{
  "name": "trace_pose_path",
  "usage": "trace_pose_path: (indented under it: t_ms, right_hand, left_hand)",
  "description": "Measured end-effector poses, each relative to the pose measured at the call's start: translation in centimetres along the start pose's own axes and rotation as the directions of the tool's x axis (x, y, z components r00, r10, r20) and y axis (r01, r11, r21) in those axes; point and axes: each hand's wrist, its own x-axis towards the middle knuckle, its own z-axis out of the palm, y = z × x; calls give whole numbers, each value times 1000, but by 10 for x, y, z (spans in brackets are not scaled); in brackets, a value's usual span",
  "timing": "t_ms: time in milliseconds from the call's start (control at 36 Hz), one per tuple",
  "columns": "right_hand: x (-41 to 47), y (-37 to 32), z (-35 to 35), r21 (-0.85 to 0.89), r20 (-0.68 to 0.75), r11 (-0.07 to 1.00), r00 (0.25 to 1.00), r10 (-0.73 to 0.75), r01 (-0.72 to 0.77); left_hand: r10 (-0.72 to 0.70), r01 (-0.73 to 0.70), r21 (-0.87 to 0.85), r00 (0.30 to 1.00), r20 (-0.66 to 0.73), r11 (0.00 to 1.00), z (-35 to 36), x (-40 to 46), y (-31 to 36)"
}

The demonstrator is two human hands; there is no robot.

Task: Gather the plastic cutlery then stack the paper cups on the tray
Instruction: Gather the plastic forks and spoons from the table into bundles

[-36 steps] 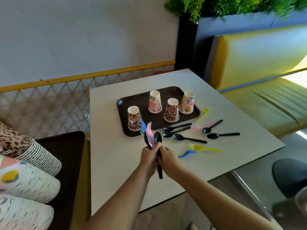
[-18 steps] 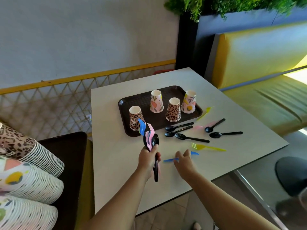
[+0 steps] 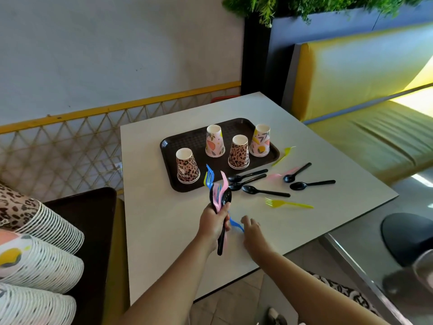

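Note:
My left hand [image 3: 214, 225] grips an upright bundle of cutlery [image 3: 219, 192]: black spoons with pink, blue and yellow forks. My right hand [image 3: 254, 233] lies just right of it on the white table [image 3: 164, 231], fingers on a blue fork [image 3: 235, 223] that points toward the bundle. Several black spoons [image 3: 264, 192], a yellow fork [image 3: 288, 204], a pink fork [image 3: 281, 175] and another yellow fork [image 3: 283, 156] lie loose on the table. Several upside-down paper cups [image 3: 239, 152] stand apart on the dark tray [image 3: 168, 146].
Long stacks of paper cups [image 3: 37, 254] lie on a dark surface at the left. A yellow bench [image 3: 363, 95] runs along the table's right side. A lattice rail and white wall are behind. The table's near edge is close to my arms.
My right hand has let go of the bundle and moved right onto the blue fork, dragging it back toward my left hand. The left hand keeps the bundle upright.

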Motion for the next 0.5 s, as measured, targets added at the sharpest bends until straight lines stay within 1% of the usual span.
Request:
trace_pose_path:
  t_ms: [28, 56, 111, 139, 222, 278, 361, 417, 472, 500]
  right_hand:
    - [0, 0, 1, 1, 28, 998, 997, 66, -66]
    - [0, 3, 0, 7, 11, 997, 997, 75, -75]
    - [-2, 10, -1, 0, -20, 1000, 1000, 15, -15]
    - [-4, 12, -4, 8, -53, 1000, 999, -4, 4]
    - [-4, 20, -25, 23, -229, 996, 970, -76, 83]
    - [0, 28, -42, -10, -302, 996, 949, -86, 87]
    - [8, 42, -60, -80, -303, 997, 953, -28, 4]
    - [10, 52, -65, -131, -292, 991, 956, -19, -20]
    - [5, 60, -63, -196, -256, 980, 966, -33, -18]
    - [2, 62, -61, -231, -213, 973, 977, -30, -21]
  left_hand:
    - [-6, 6, -5, 1000, 6, 1000, 0, 0, -1]
    - [-12, 12, -5, 1000, 10, 1000, -1, 0, -2]
    - [-20, 20, -3, 1000, 20, 1000, -2, 0, -5]
    - [-26, 25, 6, 999, 23, 1000, -2, 0, -6]
    - [-36, 35, 22, 999, 40, 999, -3, 1, -6]
    - [-32, 30, 31, 998, 49, 999, -2, 3, -5]
    - [-30, 28, 42, 998, 56, 999, -2, 4, -5]
    - [-30, 27, 46, 998, 56, 999, -3, 4, -8]
    - [-29, 26, 57, 998, 53, 998, -4, 3, -11]
    - [-28, 25, 64, 998, 49, 998, -5, 3, -13]
